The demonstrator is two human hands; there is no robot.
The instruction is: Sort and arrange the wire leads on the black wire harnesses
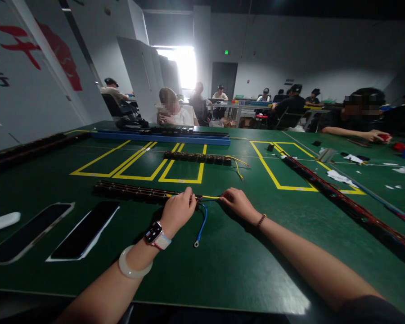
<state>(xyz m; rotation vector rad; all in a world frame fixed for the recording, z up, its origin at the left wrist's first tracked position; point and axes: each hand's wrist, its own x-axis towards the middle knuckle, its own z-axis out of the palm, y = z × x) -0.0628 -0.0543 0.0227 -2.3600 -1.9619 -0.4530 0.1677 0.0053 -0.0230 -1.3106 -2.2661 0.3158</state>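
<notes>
A long dark strip of joined blocks (131,190) lies across the green table in front of me. My left hand (179,209) is closed at the strip's right end, its fingers around the base of the wires there. From that end a yellow wire (209,197) runs right to my right hand (238,203), whose fingertips pinch its far end. The wire is fairly straight between both hands. A blue wire (203,220) with a ring terminal (196,244) hangs loose from the same end onto the table. My fingers hide the yellow wire's tip.
A second strip with yellow wires (197,157) lies beyond, among yellow tape outlines (135,177). Two dark flat phone-like things (86,231) rest at left. A long red-wired strip (340,202) runs along the right. A blue rail (162,138) stands behind; people (175,110) sit around.
</notes>
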